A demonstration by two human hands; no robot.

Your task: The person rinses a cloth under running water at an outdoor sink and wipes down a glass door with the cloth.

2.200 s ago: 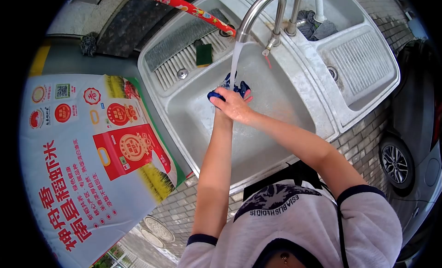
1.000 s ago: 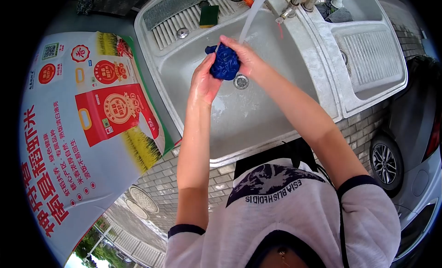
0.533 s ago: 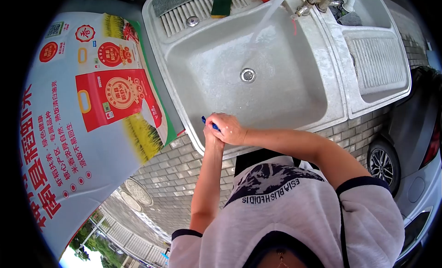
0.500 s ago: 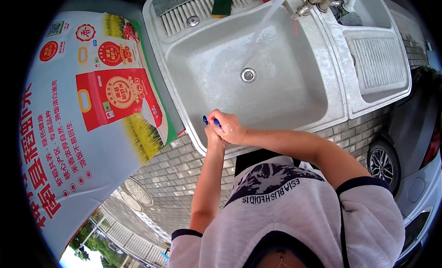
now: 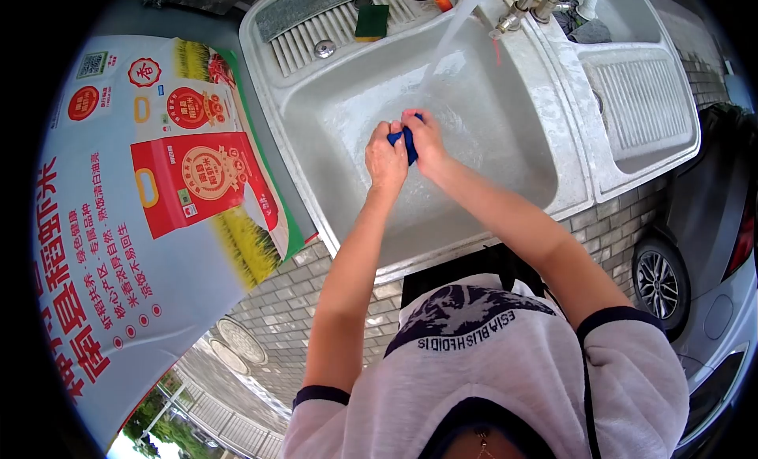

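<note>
Clamping crumpled blue bundle (image 5: 410, 146), probably cloth (mostly hidden), between left hand (image 5: 386, 160) and right hand (image 5: 429, 146), together over rectangular grey basin (image 5: 505, 155) so drips should land inside.

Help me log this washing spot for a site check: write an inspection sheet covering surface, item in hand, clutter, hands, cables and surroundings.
Surface: grey sink basin, wet, with a water stream falling into it.
Item in hand: blue cloth, bunched up and largely hidden by the fingers.
Clutter: green-and-yellow sponge on the ribbed board; grey bundle in the neighbouring sink.
Hands: left hand and right hand both grip the cloth, above the basin.
Cables: no power lead seen; a black cord or strap lies on the shirt.
Surroundings: printed sheet at left, brick paving, grey car at right.
</note>
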